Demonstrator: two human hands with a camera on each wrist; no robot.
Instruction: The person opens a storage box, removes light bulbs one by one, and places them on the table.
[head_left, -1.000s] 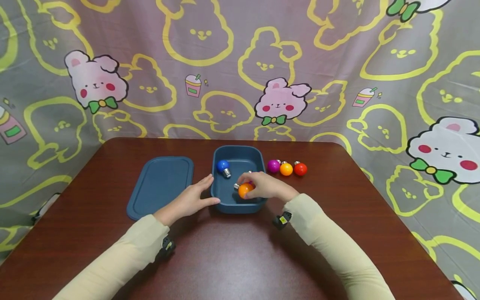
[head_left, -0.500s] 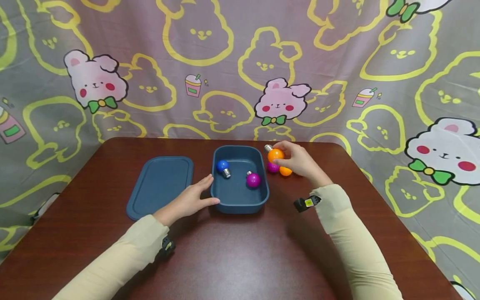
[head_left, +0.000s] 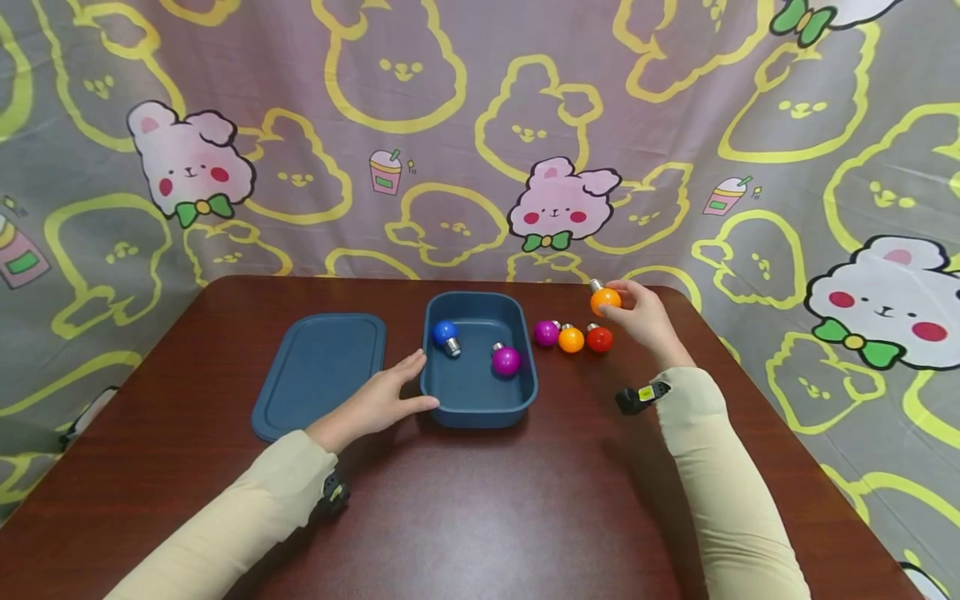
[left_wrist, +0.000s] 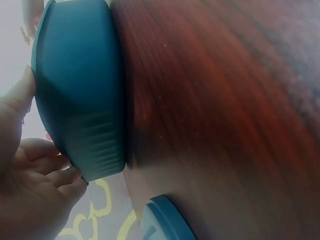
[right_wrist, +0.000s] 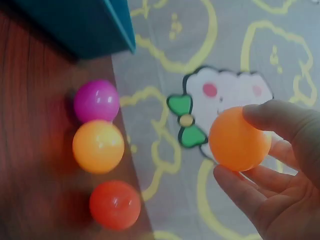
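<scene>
My right hand pinches an orange light bulb between thumb and fingers, its metal base pointing up and left in the head view. It hangs above and behind a red bulb on the table. Beside that lie a yellow-orange bulb and a purple bulb, forming a row. My left hand rests with fingers extended against the left rim of a dark blue box. Inside the box are a blue bulb and another purple bulb.
A flat blue lid lies on the brown table, left of the box. A patterned curtain hangs behind the table and along its sides.
My right hand has lifted the orange bulb out of the box and carried it right, past the row, to above the red bulb. The left hand has stayed at the box.
</scene>
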